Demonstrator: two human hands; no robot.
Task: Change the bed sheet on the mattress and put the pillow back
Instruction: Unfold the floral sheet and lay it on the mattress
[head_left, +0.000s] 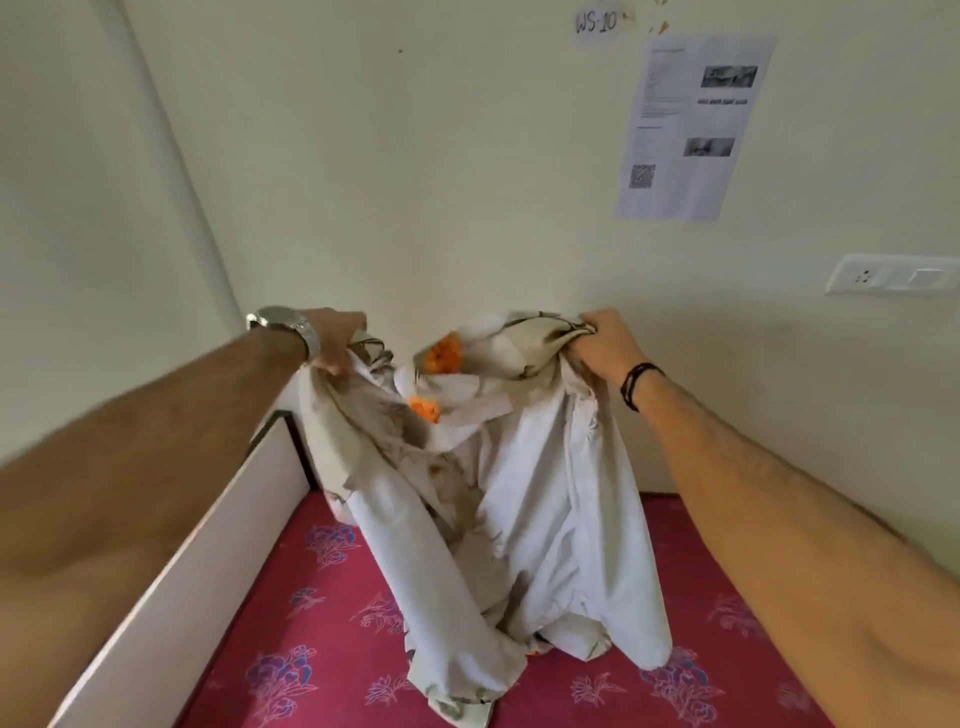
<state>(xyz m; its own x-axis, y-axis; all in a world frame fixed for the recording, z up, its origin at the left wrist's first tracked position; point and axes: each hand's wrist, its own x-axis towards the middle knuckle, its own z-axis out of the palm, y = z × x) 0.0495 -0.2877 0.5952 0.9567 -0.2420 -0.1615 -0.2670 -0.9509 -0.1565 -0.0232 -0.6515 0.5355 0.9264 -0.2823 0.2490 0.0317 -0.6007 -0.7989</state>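
A white bed sheet with orange flower prints hangs bunched between my two raised hands. Its lower folds touch the bare mattress, which is crimson with purple and pink flower patterns. My left hand, with a metal watch on the wrist, grips one upper edge of the sheet. My right hand, with a dark thread band on the wrist, grips the other upper edge. No pillow is in view.
A white bed board runs along the mattress's left side. The cream wall stands close behind the sheet, with a printed paper notice and a switch plate at the right.
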